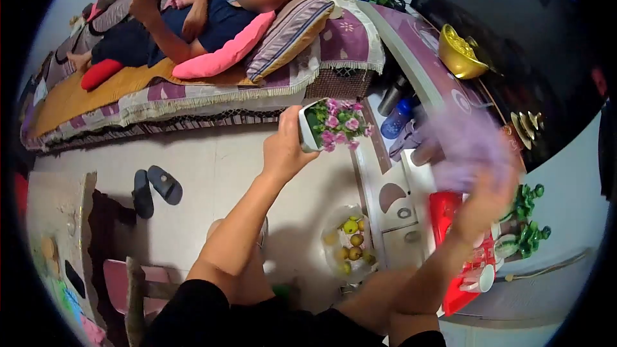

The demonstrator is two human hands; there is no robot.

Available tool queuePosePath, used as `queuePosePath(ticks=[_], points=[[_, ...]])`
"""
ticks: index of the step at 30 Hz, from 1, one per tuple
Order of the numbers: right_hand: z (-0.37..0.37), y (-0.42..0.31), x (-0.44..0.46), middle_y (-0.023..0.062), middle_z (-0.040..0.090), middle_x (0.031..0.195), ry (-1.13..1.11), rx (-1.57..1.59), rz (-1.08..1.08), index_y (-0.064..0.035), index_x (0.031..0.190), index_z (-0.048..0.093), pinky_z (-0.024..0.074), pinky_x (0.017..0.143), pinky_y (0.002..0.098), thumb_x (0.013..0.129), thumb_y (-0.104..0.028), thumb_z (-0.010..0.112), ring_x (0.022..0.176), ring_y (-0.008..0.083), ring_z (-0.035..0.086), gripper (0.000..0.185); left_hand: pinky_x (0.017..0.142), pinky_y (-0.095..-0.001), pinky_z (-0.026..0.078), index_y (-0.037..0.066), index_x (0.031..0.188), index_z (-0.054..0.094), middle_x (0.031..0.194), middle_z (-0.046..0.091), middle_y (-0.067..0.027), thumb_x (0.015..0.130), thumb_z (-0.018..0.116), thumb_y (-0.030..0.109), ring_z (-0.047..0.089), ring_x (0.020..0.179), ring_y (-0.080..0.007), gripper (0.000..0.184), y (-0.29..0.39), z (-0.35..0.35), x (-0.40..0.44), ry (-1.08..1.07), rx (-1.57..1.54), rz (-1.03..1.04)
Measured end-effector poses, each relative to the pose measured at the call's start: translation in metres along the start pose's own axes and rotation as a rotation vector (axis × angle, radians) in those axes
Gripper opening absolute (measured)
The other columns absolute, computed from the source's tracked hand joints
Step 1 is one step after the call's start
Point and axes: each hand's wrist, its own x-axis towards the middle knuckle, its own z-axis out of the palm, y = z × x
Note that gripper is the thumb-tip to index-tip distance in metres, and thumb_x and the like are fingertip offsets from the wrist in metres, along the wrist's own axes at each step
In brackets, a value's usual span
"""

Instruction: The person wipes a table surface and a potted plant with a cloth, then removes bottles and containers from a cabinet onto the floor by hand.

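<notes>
A potted plant with pink flowers (337, 125) is gripped around its white pot by the left hand (285, 144), and it is held up over the floor, left of the counter (421, 32) and well apart from it. A purple cloth (466, 144) is held in the right hand (486, 199) at the right of the scene; both are blurred by motion, so the exact set of the fingers cannot be told, nor whether the counter is touched by the cloth. On the far part of the counter a gold bowl (461, 58) is seen before the dark screen (508, 32); a red tray (457, 300) with cups is placed at the near right, close to the right forearm.

The step in hand is judged to be wiping, with the plant kept out of the way meanwhile. For the next move, the cloth seems to need a flat, controlled pass, kept clear of the cups, while the pot is held level; a free spot is then called for before the plant can be set down.
</notes>
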Motion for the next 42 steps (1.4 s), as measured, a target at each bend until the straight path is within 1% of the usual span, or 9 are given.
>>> queuePosePath(ticks=[3, 9, 13, 16, 20, 26, 32, 41, 42], points=[[-0.001, 0.008, -0.002, 0.0145, 0.058, 0.091, 0.662, -0.405, -0.326, 0.0015, 0.101, 0.056, 0.0514, 0.063, 0.0346, 0.079, -0.004, 0.054, 0.084, 0.0232, 0.059, 0.023, 0.063, -0.039, 0.05, 0.009, 0.125, 0.029, 0.123, 0.043, -0.012, 0.054, 0.078, 0.018, 0.057, 0.092, -0.0326, 0.086, 0.001, 0.006, 0.001, -0.05, -0.012, 0.072], [0.043, -0.008, -0.026, 0.0138, 0.06, 0.094, -1.064, 0.397, -0.294, 0.0004, 0.092, 0.058, 0.0473, 0.075, 0.034, 0.073, -0.003, 0.058, 0.08, 0.0245, 0.059, 0.019, 0.061, -0.0402, 0.05, 0.008, 0.125, 0.028, 0.125, 0.043, -0.0141, 0.053, 0.079, 0.017, 0.058, 0.089, -0.0341, 0.089, 0.009, 0.008, 0.006, -0.049, 0.052, 0.078], [-0.003, -0.02, 0.007, 0.0123, 0.058, 0.102, 0.507, 0.43, 0.232, 0.0026, 0.105, 0.054, 0.0463, 0.083, 0.0337, 0.081, -0.003, 0.054, 0.092, 0.0219, 0.057, 0.024, 0.064, -0.0397, 0.05, 0.009, 0.126, 0.029, 0.123, 0.045, -0.0133, 0.052, 0.081, 0.017, 0.058, 0.091, -0.034, 0.09, 0.008, 0.008, -0.002, -0.065, 0.058, 0.032], [0.016, 0.015, -0.013, 0.0108, 0.058, 0.09, 0.703, -0.177, -0.155, 0.0027, 0.1, 0.054, 0.0473, 0.069, 0.03, 0.082, -0.008, 0.052, 0.077, 0.0199, 0.057, 0.02, 0.065, -0.0398, 0.05, 0.01, 0.125, 0.029, 0.121, 0.046, -0.0123, 0.051, 0.081, 0.017, 0.058, 0.092, -0.034, 0.091, 0.011, 0.013, 0.001, -0.094, 0.063, 0.045], [0.05, -0.012, -0.029, 0.0111, 0.057, 0.093, -0.981, 0.388, -0.366, 0.0041, 0.104, 0.053, 0.0477, 0.072, 0.0302, 0.084, -0.01, 0.052, 0.083, 0.0193, 0.057, 0.025, 0.064, -0.0388, 0.05, 0.01, 0.125, 0.029, 0.121, 0.046, -0.0122, 0.05, 0.081, 0.016, 0.057, 0.092, -0.0337, 0.092, 0.016, 0.016, 0.004, -0.094, 0.068, 0.032], [-0.003, -0.035, 0.02, 0.0116, 0.055, 0.098, 0.695, 0.42, -0.022, 0.0062, 0.111, 0.05, 0.0484, 0.075, 0.0304, 0.085, -0.013, 0.051, 0.091, 0.0184, 0.057, 0.032, 0.06, -0.0385, 0.05, 0.007, 0.126, 0.03, 0.123, 0.044, -0.0136, 0.054, 0.079, 0.018, 0.059, 0.083, -0.0322, 0.088, 0.007, 0.01, 0.006, -0.004, 0.043, 0.1], [0.031, 0.007, -0.012, 0.0088, 0.058, 0.092, -0.677, 0.531, -0.178, 0.0008, 0.099, 0.056, 0.0464, 0.073, 0.0356, 0.083, -0.007, 0.048, 0.083, 0.0201, 0.056, 0.019, 0.064, -0.0378, 0.051, 0.008, 0.125, 0.032, 0.12, 0.047, -0.0123, 0.05, 0.081, 0.018, 0.058, 0.091, -0.0315, 0.09, 0.015, 0.015, 0.004, -0.038, 0.028, 0.057], [-0.006, -0.01, 0.007, 0.0115, 0.057, 0.101, 0.802, 0.123, 0.15, 0.0018, 0.107, 0.054, 0.0467, 0.073, 0.0276, 0.084, -0.008, 0.054, 0.084, 0.0169, 0.057, 0.025, 0.08, -0.0347, 0.048, 0.002, 0.128, 0.034, 0.117, 0.05, -0.0158, 0.056, 0.08, 0.024, 0.055, 0.1, -0.0269, 0.088, 0.009, 0.004, 0.009, -0.277, -0.536, -0.123], [-0.003, -0.004, 0.005, 0.0107, 0.057, 0.1, 0.339, 0.161, -0.004, 0.0014, 0.106, 0.055, 0.0461, 0.073, 0.0287, 0.081, -0.007, 0.055, 0.082, 0.0185, 0.057, 0.026, 0.079, -0.0351, 0.048, 0.002, 0.128, 0.034, 0.117, 0.05, -0.0154, 0.056, 0.08, 0.024, 0.055, 0.099, -0.0257, 0.088, 0.012, 0.004, 0.008, -0.339, -0.592, -0.117]])
